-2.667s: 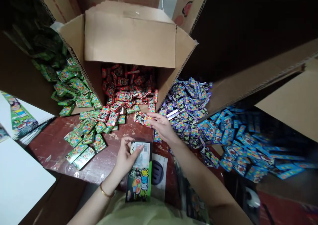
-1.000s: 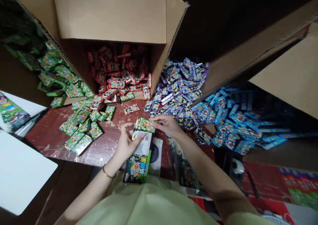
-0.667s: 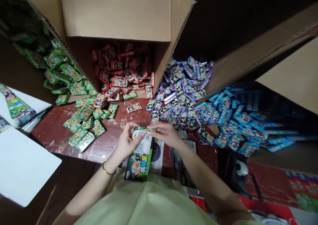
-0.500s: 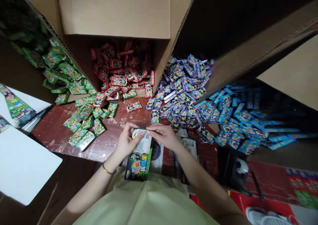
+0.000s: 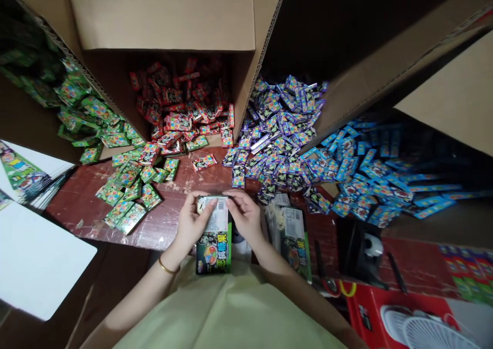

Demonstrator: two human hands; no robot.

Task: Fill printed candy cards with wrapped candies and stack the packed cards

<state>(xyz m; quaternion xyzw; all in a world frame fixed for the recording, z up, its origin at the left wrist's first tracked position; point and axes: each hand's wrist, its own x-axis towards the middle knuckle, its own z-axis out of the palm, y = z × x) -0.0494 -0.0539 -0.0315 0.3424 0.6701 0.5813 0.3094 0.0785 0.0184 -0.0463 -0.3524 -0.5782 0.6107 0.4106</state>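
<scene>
A black and green printed packet [image 5: 213, 251] with a white label at its top hangs upright before my body. My left hand [image 5: 193, 220] grips its upper left side, thumb on the label. On the upper right edge my right hand [image 5: 245, 216] is closed, its thumb also near the label. Just right of my right hand, similar packets [image 5: 296, 238] lie stacked on the dark red table [image 5: 165, 220]. Beyond my hands are small red packets [image 5: 179, 122], purple packets [image 5: 283, 117] and, to the left, green packets [image 5: 129, 174].
Open cardboard boxes [image 5: 165, 15] stand along the back. Blue packets [image 5: 358, 179] spill out at the right. White sheets [image 5: 42, 256] lie at the left edge. A black object [image 5: 356, 251] and a red container with white baskets [image 5: 427, 328] are at the lower right.
My right hand has turned and shifted slightly down along the packet's edge. The packet hangs straighter, and more of the stack beside it shows. The whole view has shifted a little.
</scene>
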